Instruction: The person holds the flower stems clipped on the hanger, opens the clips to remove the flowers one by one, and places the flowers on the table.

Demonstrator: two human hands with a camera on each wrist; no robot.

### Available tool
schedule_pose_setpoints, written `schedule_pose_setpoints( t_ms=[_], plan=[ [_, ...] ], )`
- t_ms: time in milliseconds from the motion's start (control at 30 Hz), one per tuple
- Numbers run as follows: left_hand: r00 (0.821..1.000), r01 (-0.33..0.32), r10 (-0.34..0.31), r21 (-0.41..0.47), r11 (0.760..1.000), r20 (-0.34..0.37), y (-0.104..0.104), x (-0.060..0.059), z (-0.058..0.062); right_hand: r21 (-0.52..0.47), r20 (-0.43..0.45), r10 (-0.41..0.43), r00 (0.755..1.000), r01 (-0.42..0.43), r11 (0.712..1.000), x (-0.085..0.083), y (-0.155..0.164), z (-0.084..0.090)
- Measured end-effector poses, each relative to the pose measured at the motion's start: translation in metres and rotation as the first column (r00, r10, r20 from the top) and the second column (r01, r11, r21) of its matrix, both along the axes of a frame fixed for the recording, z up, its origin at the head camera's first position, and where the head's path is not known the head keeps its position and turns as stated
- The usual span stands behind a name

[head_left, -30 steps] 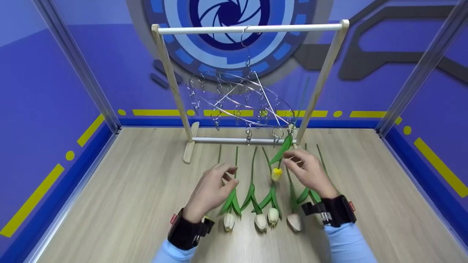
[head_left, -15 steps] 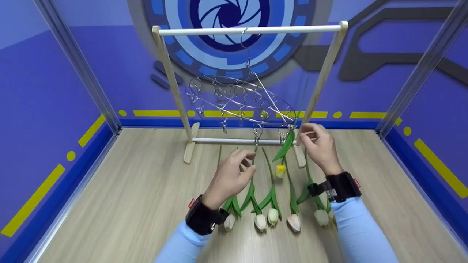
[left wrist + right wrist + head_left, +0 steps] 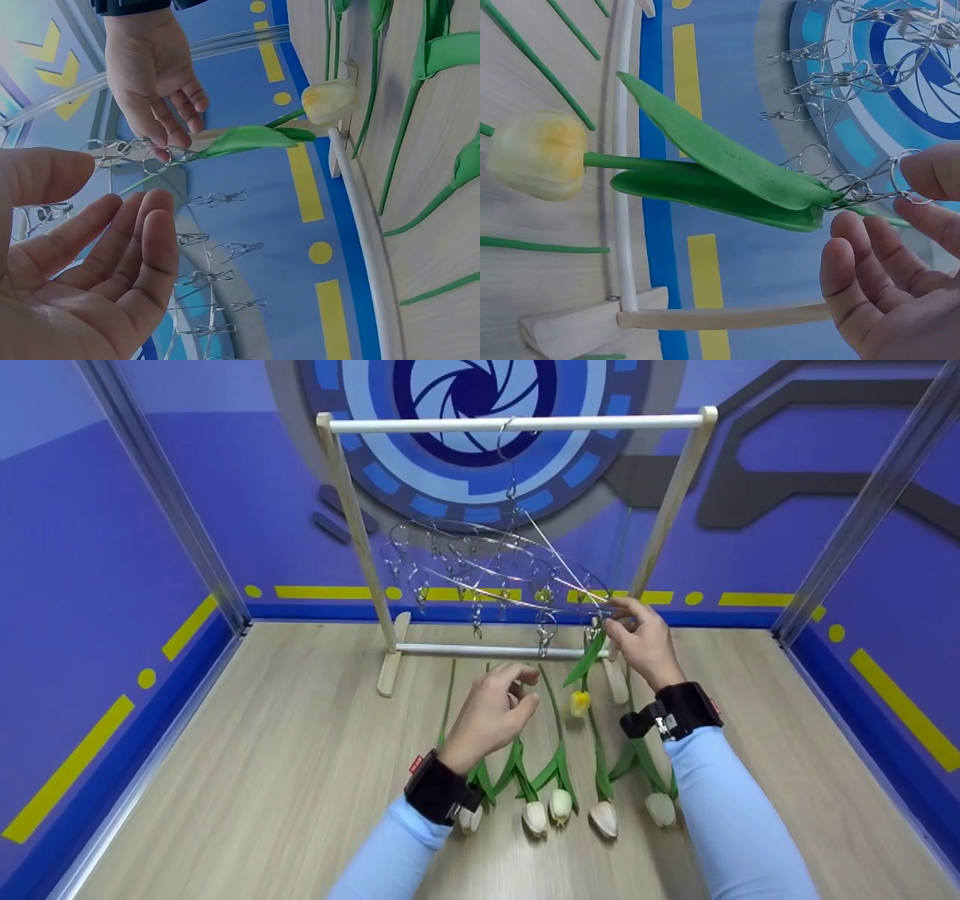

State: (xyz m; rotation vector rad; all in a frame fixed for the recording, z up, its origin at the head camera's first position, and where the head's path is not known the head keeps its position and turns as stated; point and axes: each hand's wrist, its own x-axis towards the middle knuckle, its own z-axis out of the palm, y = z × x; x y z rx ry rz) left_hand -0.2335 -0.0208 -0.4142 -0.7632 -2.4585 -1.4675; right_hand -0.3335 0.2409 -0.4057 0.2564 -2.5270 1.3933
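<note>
- Purple-blue walls with yellow stripes all round, pale wood floor [image 3: 247, 780], and a wooden rack [image 3: 517, 421] with a wire clip hanger [image 3: 495, 577] hooked on its top bar.
- Yellow tulip [image 3: 580, 703] hangs head-down from a clip [image 3: 855, 187] at the hanger's right edge, leaves just under the clip.
- Right hand [image 3: 641, 641] pinches the ring of that clip, other fingers loose.
- Left hand [image 3: 491, 716] hovers relaxed and holds nothing, above the white tulips [image 3: 559, 804] lying in a row on the floor.
- Tulip looks light and bendy, probably fake; I'd grip the thin stem near the clip, not the head.
</note>
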Motion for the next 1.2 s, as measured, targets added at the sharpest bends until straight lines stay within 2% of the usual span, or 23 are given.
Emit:
schedule_pose_setpoints(
  t_ms=[267, 533, 733, 933, 1200],
  plan=[
    [1.000, 0.012, -0.012, 0.019, 1.000, 0.011, 0.002, -0.004, -0.006, -0.026, -0.102, -0.013, 0.995, 0.010, 1.000, -0.001, -0.007, -0.005],
    [1.000, 0.002, -0.003, 0.016, 1.000, 0.030, 0.004, -0.005, -0.009, -0.005, -0.169, 0.028, 0.985, -0.029, 1.000, 0.011, -0.012, -0.009],
    [0.999, -0.011, 0.010, 0.012, 1.000, 0.031, 0.006, -0.004, -0.011, 0.017, -0.183, 0.068, 0.981, -0.066, 0.998, 0.023, -0.020, -0.007],
    [1.000, -0.018, 0.018, 0.005, 1.000, -0.011, 0.009, 0.001, -0.011, 0.045, -0.218, 0.080, 0.973, -0.071, 0.996, 0.037, -0.031, -0.005],
    [0.995, -0.078, 0.075, -0.052, 0.996, -0.065, 0.015, 0.005, -0.014, 0.064, -0.293, 0.120, 0.949, -0.105, 0.992, 0.057, -0.047, -0.006]
  ],
)
